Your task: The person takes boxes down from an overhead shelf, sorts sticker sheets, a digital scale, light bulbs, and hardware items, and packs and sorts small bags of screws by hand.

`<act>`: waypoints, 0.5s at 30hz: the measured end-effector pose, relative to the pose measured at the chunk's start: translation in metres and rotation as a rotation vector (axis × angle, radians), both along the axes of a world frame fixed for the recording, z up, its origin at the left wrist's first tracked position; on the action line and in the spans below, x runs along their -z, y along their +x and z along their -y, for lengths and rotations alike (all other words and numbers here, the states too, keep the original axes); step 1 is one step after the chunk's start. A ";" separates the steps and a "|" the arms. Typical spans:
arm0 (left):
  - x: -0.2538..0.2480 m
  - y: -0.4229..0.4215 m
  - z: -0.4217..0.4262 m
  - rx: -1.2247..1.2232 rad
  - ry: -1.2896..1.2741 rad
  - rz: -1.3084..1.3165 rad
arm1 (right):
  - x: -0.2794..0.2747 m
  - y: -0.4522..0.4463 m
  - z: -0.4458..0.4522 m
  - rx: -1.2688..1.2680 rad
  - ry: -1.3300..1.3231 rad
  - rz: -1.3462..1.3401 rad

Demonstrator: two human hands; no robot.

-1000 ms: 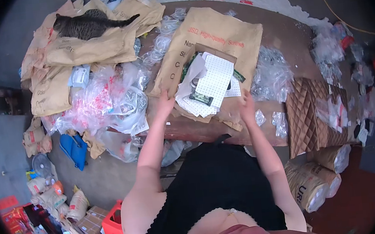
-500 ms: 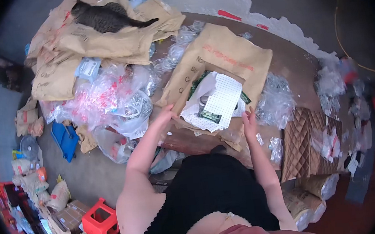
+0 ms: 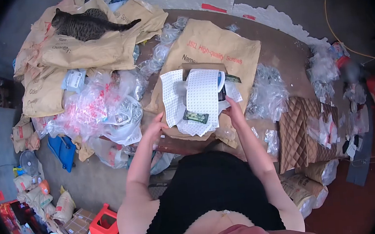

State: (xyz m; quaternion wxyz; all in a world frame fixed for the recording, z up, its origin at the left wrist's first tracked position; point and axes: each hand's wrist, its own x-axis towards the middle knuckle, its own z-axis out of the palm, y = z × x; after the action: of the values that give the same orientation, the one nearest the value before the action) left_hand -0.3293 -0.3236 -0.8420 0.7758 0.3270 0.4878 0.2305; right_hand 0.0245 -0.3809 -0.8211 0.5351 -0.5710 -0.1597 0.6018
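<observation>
A cardboard box (image 3: 205, 66) holds white printed paper sheets (image 3: 202, 90) that spill over its sides, with small dark green packets (image 3: 196, 117) on and among them. My left hand (image 3: 155, 126) is at the box's near left side, its fingers bent against the edge. My right hand (image 3: 233, 109) is at the right side, fingertips curled in beside the paper and a dark object (image 3: 222, 92). Paper hides much of the box wall and its contents. Beneath and behind the box lies a large brown paper screw sack (image 3: 239, 49).
To the left, clear plastic bags (image 3: 91, 101) are heaped beside brown sacks (image 3: 95, 51), on which a cat (image 3: 84, 25) lies. More clear packets (image 3: 266, 91) and a quilted brown pad (image 3: 295, 133) are on the right. A red stool (image 3: 104, 226) stands on the floor.
The view has shifted, so the scene sits further left. The paper sheets have spread out over the box's left side, and my right hand has come in closer to the paper.
</observation>
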 end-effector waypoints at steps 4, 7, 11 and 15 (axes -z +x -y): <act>0.015 -0.006 0.002 -0.032 -0.010 -0.047 | 0.011 0.000 0.009 0.039 0.050 -0.073; 0.013 -0.004 0.003 -0.021 -0.011 -0.088 | -0.005 -0.003 0.006 0.037 0.037 -0.101; -0.021 0.013 0.003 -0.011 0.015 -0.176 | -0.031 -0.015 -0.006 -0.098 0.119 0.237; 0.002 0.012 -0.002 0.041 0.032 -0.186 | -0.004 -0.007 -0.035 -0.109 0.033 0.323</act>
State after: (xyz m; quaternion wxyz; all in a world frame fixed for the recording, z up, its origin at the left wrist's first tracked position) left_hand -0.3173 -0.3220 -0.8440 0.7264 0.3695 0.5472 0.1908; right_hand 0.0178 -0.3454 -0.8171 0.4785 -0.6418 -0.2841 0.5276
